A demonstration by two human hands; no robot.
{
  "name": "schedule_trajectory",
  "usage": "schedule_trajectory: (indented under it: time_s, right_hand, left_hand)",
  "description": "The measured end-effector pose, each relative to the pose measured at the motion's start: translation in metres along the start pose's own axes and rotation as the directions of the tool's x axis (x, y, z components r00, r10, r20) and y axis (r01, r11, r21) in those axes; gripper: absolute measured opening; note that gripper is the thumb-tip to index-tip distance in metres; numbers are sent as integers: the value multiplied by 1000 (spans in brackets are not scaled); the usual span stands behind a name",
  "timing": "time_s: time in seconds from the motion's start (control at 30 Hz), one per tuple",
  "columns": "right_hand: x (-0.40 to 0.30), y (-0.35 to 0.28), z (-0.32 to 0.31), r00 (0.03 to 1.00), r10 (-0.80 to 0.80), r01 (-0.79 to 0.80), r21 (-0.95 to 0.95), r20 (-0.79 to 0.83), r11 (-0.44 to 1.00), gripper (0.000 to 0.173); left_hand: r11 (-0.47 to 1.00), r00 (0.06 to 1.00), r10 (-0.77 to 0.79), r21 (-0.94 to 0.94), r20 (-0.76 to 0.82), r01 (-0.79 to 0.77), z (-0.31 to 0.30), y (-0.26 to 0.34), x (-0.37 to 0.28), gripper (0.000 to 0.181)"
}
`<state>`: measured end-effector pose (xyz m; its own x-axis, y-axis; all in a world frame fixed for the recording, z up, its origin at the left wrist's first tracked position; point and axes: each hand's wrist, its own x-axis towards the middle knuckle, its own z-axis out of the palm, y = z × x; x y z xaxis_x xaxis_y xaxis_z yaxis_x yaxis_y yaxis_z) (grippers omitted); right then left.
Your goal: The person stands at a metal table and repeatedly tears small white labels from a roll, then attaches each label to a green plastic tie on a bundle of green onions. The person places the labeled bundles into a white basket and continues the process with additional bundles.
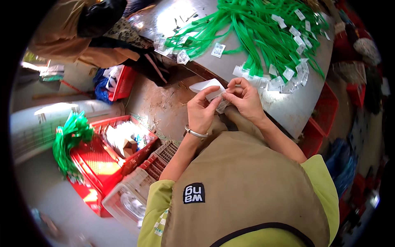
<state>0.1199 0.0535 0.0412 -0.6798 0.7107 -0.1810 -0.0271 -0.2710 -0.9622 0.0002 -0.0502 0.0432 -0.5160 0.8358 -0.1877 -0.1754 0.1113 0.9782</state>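
My left hand (202, 108) pinches a white sheet of printed labels (207, 85) between thumb and fingers, just off the table's near edge. My right hand (246, 100) meets it there, thumb and forefinger closed on the sheet's right edge; whether a single label is between those fingertips is too small to tell. Beyond my hands, a heap of green mesh net sleeves (237, 24) lies spread on the metal table (209, 66). Many sleeves end in white printed labels (218, 50), bunched thickly along the side close to my right hand.
Red plastic crates (98, 160) stand on the floor at left, one holding white packaging, with a green net bundle (72, 139) over a corner. A pale crate (129, 191) sits beside them. Another person (71, 37) is at the far left of the table. More red crates (324, 108) stand right.
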Motion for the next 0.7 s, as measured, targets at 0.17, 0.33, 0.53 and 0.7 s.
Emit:
schedule_trajectory:
  time_s: [0.17, 0.33, 0.53, 0.7]
  right_hand:
    - [-1, 8, 28, 992, -81, 60, -194, -101, 979, 17]
    - [-6, 13, 38, 970, -94, 28, -279, -224, 960, 16]
    - [-7, 16, 38, 862, -458, 155, -746, -218, 647, 12]
    - [-6, 15, 10, 825, -74, -88, -256, -561, 963, 9]
  left_hand:
    - [976, 991, -16, -213, 134, 44, -30, -7, 21, 31]
    - [992, 960, -49, -96, 275, 78, -41, -15, 38, 31]
    - [962, 932, -201, -117, 303, 245, -34, -26, 54, 23]
    - [838, 870, -439, -248, 224, 486, -36, -45, 72, 29]
